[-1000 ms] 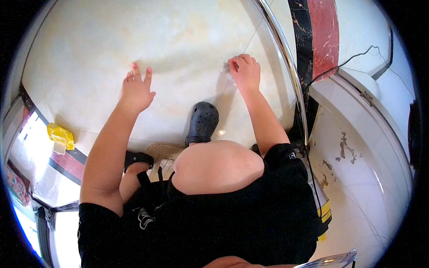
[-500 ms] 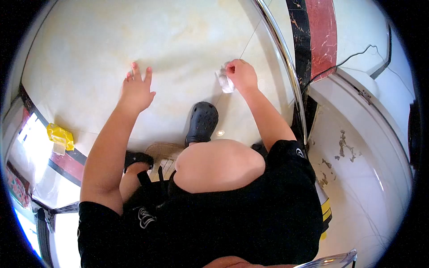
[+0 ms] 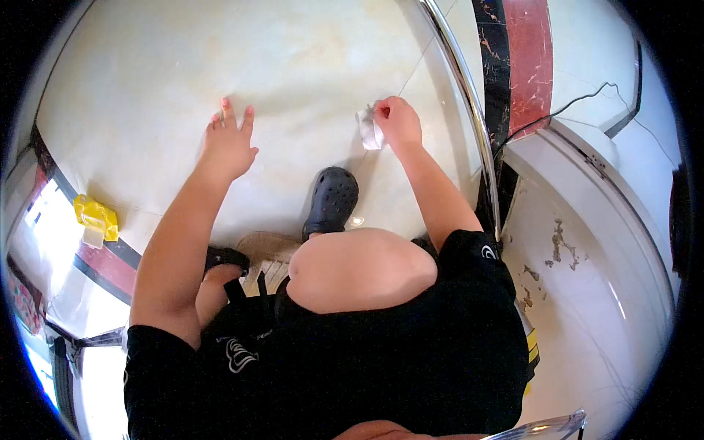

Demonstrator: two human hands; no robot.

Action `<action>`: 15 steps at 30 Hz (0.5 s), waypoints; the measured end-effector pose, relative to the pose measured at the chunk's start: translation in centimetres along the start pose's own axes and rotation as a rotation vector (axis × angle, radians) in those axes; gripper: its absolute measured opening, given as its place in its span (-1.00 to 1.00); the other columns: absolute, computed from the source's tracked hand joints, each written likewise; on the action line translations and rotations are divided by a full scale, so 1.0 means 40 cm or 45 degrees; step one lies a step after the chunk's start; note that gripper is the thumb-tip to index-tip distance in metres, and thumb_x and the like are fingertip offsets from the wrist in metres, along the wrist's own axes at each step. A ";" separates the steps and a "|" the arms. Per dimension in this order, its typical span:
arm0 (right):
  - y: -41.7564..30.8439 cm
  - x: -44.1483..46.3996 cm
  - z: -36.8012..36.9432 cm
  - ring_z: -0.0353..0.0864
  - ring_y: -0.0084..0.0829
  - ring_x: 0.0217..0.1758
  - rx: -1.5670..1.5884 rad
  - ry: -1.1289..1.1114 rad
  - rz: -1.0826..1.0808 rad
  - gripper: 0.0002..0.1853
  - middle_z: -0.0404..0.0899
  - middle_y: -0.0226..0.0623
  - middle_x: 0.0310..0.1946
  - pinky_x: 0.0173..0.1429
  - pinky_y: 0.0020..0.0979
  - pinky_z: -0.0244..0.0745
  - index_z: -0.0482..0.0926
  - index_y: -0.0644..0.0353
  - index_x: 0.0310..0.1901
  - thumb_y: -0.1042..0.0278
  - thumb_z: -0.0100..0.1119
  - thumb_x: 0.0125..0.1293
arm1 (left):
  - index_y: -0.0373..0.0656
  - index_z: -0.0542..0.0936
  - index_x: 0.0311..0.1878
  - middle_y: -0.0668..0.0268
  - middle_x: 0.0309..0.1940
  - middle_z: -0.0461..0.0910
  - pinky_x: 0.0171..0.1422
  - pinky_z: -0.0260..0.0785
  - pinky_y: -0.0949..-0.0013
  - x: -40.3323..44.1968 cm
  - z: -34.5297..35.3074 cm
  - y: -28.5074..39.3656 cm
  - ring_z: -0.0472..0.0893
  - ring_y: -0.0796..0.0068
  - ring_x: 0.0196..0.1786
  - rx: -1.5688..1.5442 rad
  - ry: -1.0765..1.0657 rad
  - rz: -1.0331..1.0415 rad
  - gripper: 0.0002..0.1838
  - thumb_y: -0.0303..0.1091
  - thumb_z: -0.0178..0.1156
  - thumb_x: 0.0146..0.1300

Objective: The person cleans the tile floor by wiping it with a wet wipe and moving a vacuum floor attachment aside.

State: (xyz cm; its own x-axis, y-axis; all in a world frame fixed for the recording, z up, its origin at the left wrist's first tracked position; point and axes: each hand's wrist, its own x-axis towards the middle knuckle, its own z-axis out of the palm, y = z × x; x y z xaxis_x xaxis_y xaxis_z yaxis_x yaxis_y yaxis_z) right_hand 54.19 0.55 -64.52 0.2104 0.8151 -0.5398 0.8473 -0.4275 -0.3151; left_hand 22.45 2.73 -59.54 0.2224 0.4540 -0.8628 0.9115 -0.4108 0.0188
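My left hand [image 3: 229,147] rests with fingers spread on the pale tiled floor [image 3: 293,66], holding nothing. To its right, my right hand [image 3: 400,125] is closed on a small white tissue [image 3: 369,130], which hangs out on the left side of the fingers near a tile joint. Below and between the two hands is a dark clog with holes [image 3: 334,196], worn on my foot.
A chrome rail [image 3: 469,92] curves down the right side, beside a black and red stone border [image 3: 529,62]. A thin cable [image 3: 572,103] crosses there, near a white panel [image 3: 579,220]. A yellow packet [image 3: 97,217] lies at the left.
The right hand has moved slightly down, and the white tissue, a blur before, now shows clearly beside its fingers. My left hand has hardly moved.
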 end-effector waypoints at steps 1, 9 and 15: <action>0.004 0.002 -0.005 0.59 -0.15 -0.19 -0.002 -0.014 -0.026 -0.85 0.61 -0.17 -0.31 -0.08 -0.21 0.48 0.62 0.11 -0.34 0.26 0.15 0.12 | -0.06 -0.06 0.47 -0.28 0.41 -0.22 0.44 0.03 0.09 0.002 0.001 -0.001 0.17 -0.23 0.37 -0.002 0.002 0.001 -0.20 -0.03 0.06 0.29; -0.007 0.004 -0.015 0.59 -0.14 -0.21 -0.006 -0.057 -0.021 -0.86 0.60 -0.16 -0.33 -0.10 -0.20 0.47 0.61 0.10 -0.38 0.28 0.16 0.07 | -0.05 -0.07 0.47 -0.27 0.41 -0.22 0.45 0.01 0.10 0.001 -0.003 -0.002 0.15 -0.21 0.38 0.000 -0.016 -0.003 -0.20 -0.03 0.06 0.29; -0.014 -0.018 0.006 0.59 -0.14 -0.21 -0.043 -0.075 -0.130 -0.85 0.61 -0.16 -0.31 -0.09 -0.19 0.48 0.61 0.11 -0.39 0.24 0.17 0.07 | -0.03 -0.10 0.48 -0.26 0.42 -0.24 0.45 0.01 0.11 0.002 0.000 -0.003 0.16 -0.20 0.38 0.004 -0.024 -0.002 -0.19 -0.03 0.05 0.30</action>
State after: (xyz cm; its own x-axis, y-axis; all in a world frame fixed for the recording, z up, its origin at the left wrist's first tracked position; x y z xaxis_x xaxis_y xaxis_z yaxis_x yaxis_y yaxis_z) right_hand 53.44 0.09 -64.14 0.0942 0.8290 -0.5513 0.8791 -0.3292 -0.3447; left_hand 22.37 2.81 -59.63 0.2149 0.4398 -0.8720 0.9108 -0.4126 0.0163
